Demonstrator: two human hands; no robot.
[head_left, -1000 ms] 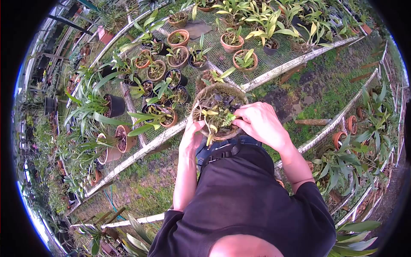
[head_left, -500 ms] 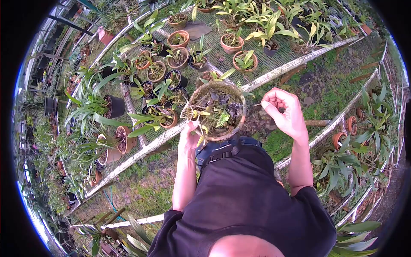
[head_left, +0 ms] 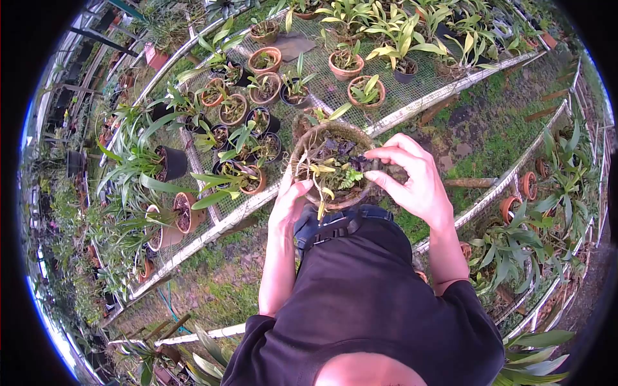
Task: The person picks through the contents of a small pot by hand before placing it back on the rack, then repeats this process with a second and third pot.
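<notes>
Pot (head_left: 347,129) held up in front of the waist, open top facing the camera, between the two hands, apart from the bench (head_left: 393,106) beyond.

Left hand (head_left: 291,202): fingers clamped on the pot at its lower left side. Thumb lies at the rim; the other fingers run up the outer wall, partly hidden.

Right hand (head_left: 417,183): thumb and index finger apart, at the right side of the pot. Index tip reaches over the upper right of the rim, thumb tip lower on the same side. Fern (head_left: 351,178), small and bright green, lies inside the pot just left of the thumb tip, not gripped. Whether either tip touches the rim or the contents: cannot tell.

Contents of pot: dark leaves (head_left: 336,147) toward the far side; pale roots (head_left: 310,153) spread along the left rim, near the left hand; yellowish leaf (head_left: 322,169) left of the fern, above the left thumb.

Surroundings: bench has a mesh top with a pale edge, and bears clay pots and black pots with plants. Belt (head_left: 329,233) shows just below the pot, dark shirt (head_left: 386,283) nearer the camera.
</notes>
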